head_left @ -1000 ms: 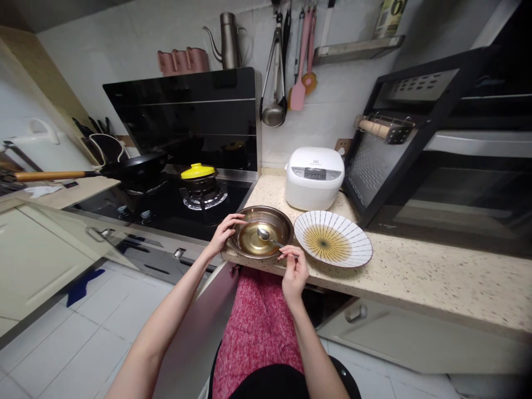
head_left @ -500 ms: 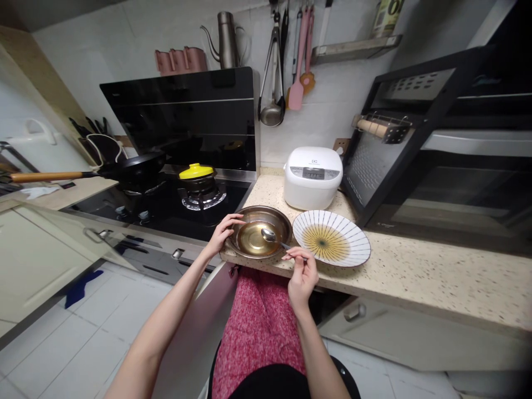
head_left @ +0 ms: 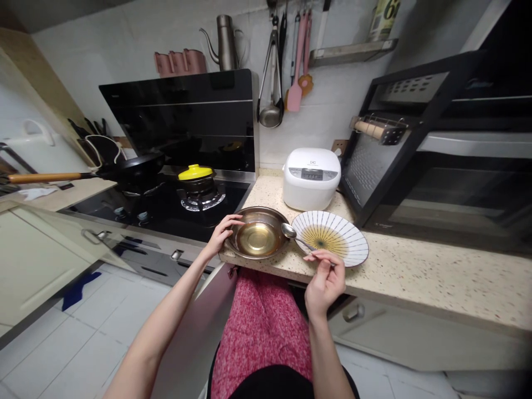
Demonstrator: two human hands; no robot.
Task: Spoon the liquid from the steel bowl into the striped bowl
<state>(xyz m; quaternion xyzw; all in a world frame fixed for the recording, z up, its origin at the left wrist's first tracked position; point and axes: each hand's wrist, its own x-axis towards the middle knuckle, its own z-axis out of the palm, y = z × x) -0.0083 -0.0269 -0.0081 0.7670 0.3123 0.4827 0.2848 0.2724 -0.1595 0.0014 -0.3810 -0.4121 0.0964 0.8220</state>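
A round metal bowl [head_left: 277,244] with clear yellowish liquid in it stands at the counter's front edge. My left hand [head_left: 221,234] grips its left rim, fingers over the inside. My right hand [head_left: 326,282] is closed on the handle of a metal spoon [head_left: 288,230]. The spoon's head hangs over the gap between the bowl's right rim and the plate; I cannot tell whether it carries liquid. Just right of the bowl lies an oval white plate [head_left: 358,250] with dark radiating lines and a yellowish liquid in its middle. My right hand is in front of the plate's near edge.
Behind the plate stands a white rice cooker [head_left: 311,185]. A gas stove on the left bears a yellow-lidded pot [head_left: 195,173] and a black wok [head_left: 139,166] with a wooden handle. To the right is a dark oven rack [head_left: 415,160]. Utensils, including a ladle [head_left: 270,116], hang on the wall.
My right hand has moved right with the spoon, whose head has gone from inside the bowl to past its right rim. My left hand stays on the bowl.
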